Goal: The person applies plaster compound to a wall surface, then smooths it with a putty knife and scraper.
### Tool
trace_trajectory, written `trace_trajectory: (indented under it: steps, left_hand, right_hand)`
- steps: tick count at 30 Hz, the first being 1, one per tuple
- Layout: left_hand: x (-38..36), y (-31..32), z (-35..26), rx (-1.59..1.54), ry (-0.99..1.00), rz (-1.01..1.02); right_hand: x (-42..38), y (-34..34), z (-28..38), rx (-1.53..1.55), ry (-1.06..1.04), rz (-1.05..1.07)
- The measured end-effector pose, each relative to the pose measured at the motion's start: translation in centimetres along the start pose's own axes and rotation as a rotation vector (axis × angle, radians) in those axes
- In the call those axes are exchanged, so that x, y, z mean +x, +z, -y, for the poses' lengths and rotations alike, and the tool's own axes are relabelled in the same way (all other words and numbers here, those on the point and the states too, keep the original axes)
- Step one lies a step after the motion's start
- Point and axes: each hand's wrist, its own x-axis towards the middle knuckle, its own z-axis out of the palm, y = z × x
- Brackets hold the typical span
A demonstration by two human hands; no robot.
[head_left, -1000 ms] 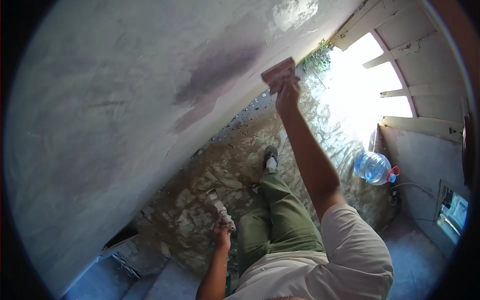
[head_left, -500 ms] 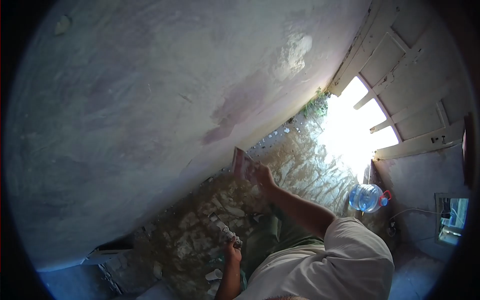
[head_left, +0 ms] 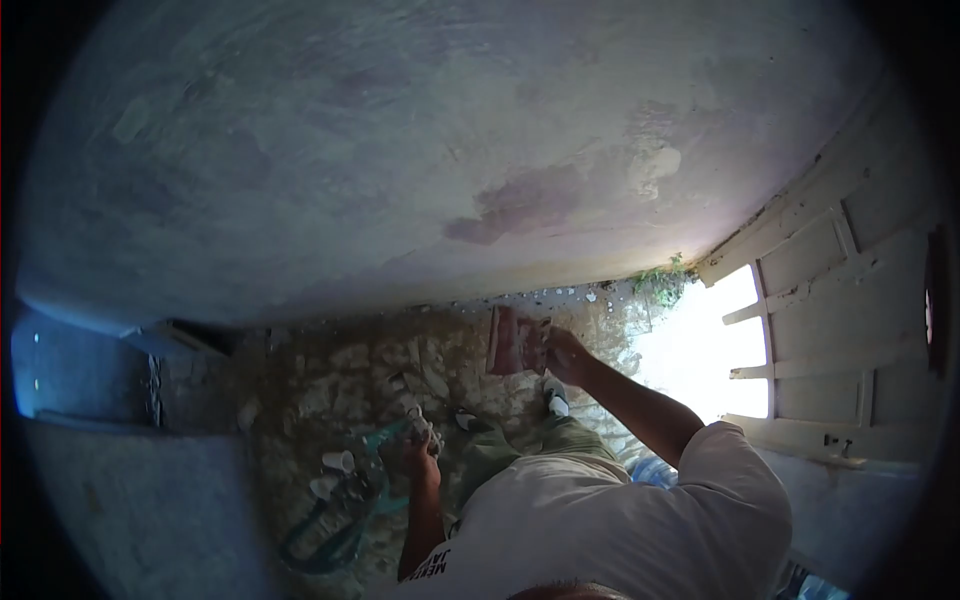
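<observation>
Nearest us, at seven o'clock, our left hand is closed around a small putty knife, just above a teal bucket on the rubble floor. Farther out, near five o'clock of centre, our right hand grips a reddish trowel. Beyond, at twelve, spreads the plastered wall.
</observation>
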Motion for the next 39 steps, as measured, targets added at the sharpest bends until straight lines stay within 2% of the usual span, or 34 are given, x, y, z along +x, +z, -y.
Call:
trace_trajectory:
  steps: [1, 2, 3, 8, 11, 15, 17, 21, 24, 26, 28, 31, 32, 36, 39]
  left_hand:
    - [-1.2, 0.1, 1.1, -0.025, 0.008, 0.032]
    - [-2.6, 0.0, 1.9, -0.048, 0.014, 0.068]
    - [-4.5, 0.5, 1.8, -0.060, 0.012, 0.041]
    - [-10.9, 0.5, 1.3, -0.047, 0.096, -0.020]
    - [-13.0, -1.6, 1.7, -0.044, 0.117, -0.053]
    - [-16.7, -5.7, 2.2, -0.073, 0.210, -0.080]
    - [-18.5, -8.2, 3.0, -0.073, 0.251, -0.125]
    - [-22.2, -13.8, 5.7, -0.058, 0.188, -0.151]
    - [-24.3, -16.0, 8.4, -0.029, 0.162, -0.167]
    - [-25.4, -16.3, 9.8, -0.004, 0.151, -0.184]
    - [-25.2, -15.9, 11.2, 0.039, 0.103, -0.261]
    - [-23.9, -14.4, 12.4, 0.043, 0.117, -0.194]
    - [-23.5, -13.5, 12.7, 0.043, 0.131, -0.195]
    - [-22.3, -6.7, 10.9, 0.023, 0.139, -0.183]
    - [-20.6, -1.0, 10.8, 0.153, 0.213, -0.182]
  right_hand:
    - [-0.6, 0.6, 2.1, 0.008, -0.009, 0.029]
    - [-1.8, 2.4, 4.3, 0.070, 0.078, 0.013]
    - [-2.2, 0.9, 3.9, 0.082, 0.103, 0.062]
    - [-5.3, 0.7, -1.3, 0.184, 0.176, -0.021]
    - [-8.2, 4.5, -3.7, 0.287, 0.252, -0.139]
    - [-12.6, 9.4, -6.0, 0.333, 0.307, -0.033]
    - [-13.7, 10.4, -7.6, 0.350, 0.277, -0.051]
    - [-13.9, 9.4, -8.8, 0.377, 0.235, 0.007]
    - [-15.9, 11.5, -6.0, 0.229, 0.081, 0.109]
    - [-16.5, 10.3, -4.7, 0.215, 0.076, 0.136]
    - [-16.6, 8.5, -3.8, 0.215, 0.030, 0.111]
    - [-16.4, 6.4, -2.3, 0.219, 0.017, 0.166]
    - [-16.3, 5.9, -1.8, 0.256, 0.081, 0.070]
    - [-13.3, 0.7, 0.0, 0.272, 0.232, -0.007]
    - [-11.1, -3.8, 3.2, 0.308, 0.174, -0.031]
